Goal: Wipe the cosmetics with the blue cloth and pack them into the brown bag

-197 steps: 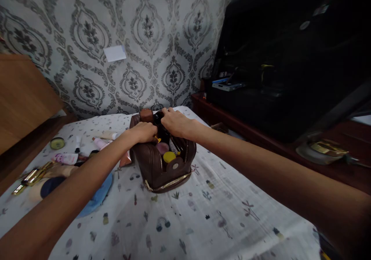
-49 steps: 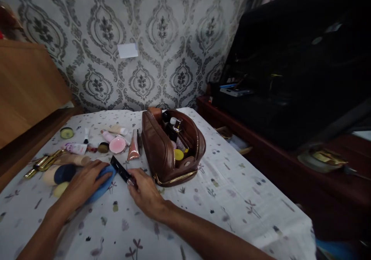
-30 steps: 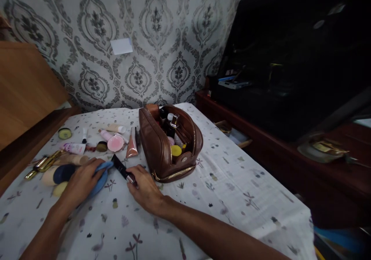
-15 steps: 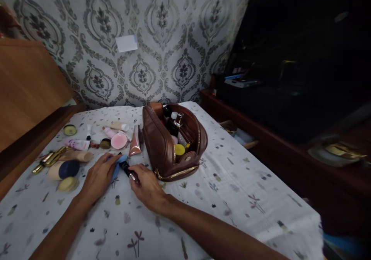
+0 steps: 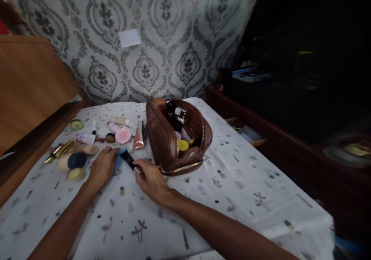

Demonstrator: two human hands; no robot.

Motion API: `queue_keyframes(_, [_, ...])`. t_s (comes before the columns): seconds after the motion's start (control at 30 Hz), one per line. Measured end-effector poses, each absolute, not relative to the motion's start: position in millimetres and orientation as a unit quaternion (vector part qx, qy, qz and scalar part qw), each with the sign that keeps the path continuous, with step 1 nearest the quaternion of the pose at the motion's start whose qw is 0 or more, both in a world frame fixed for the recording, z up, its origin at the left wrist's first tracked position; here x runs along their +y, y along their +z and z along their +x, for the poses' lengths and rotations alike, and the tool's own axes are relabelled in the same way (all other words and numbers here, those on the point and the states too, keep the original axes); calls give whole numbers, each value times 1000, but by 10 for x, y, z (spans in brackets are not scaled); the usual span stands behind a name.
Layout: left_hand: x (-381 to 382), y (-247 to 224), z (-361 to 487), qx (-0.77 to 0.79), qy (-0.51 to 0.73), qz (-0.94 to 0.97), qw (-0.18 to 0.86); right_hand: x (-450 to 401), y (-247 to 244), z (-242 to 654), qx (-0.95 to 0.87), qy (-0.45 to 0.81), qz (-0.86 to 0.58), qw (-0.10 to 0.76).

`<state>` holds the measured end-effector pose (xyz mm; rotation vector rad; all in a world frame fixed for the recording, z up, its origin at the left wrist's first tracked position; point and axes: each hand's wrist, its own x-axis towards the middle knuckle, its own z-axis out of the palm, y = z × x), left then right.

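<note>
I see the right hand [image 5: 150, 179] with its grip closed on a black tube [image 5: 128, 158]: thumb and fingers are around its shiny end, and the dark end points away, toward the left hand [image 5: 102, 168]. The left grip is also narrow; its fingers are bent over a blue soft piece [image 5: 118, 164], and the edge of this piece meets the far end of the tube. How firmly they press, I cannot tell from here. Both hands show me their backs, and the forearms come in from the two lower corners, low above the white printed cloth [image 5: 162, 233]. The tube is between the hands, to the left of the open brown bag [image 5: 164, 140]. A pink round compact [image 5: 123, 135] lies beyond the left hand.
</note>
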<state>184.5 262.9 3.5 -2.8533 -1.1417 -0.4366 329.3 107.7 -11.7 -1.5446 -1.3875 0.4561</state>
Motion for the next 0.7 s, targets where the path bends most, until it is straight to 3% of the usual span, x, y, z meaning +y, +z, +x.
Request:
queue_keyframes(0.2, [2737,7,1814,-387,-170,-906,-17,1088,-154,3286,-573,193,-614,508])
queue_keyframes(0.4, [2797,-14,1762,-336,-256,-899,-116,1083,-162,3308,-581,188,-600,518])
queue_keyframes(0.7, [2807,-39,1750,-319,-250,-898,-170,1042,-130,3267,-565,191,-594,540])
